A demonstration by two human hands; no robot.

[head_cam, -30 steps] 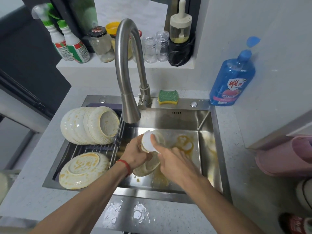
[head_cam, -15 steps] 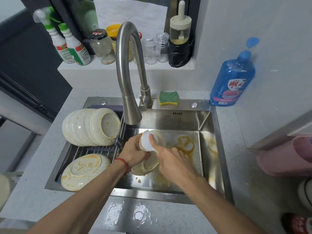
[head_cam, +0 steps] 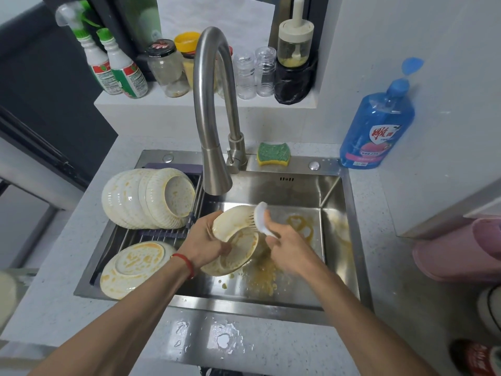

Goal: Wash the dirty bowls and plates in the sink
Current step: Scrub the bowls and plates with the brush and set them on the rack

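The left hand grips the dish by its left rim, fingers curled over the edge, holding it tilted above the sink basin with its soiled face turned up and to the right. The right hand is clamped on one white brush, whose bristles meet the dish at its upper right edge. The brush therefore lies directly right of the dish; its long axis runs up and away from the right hand, and the scrubbing stroke should travel leftward across the face. Whether one dish or two nested dishes are held cannot be determined. On the rack at left: one stack of bowls on its side, count unclear, and one dirty plate. One faucet stands above, with no water visible.
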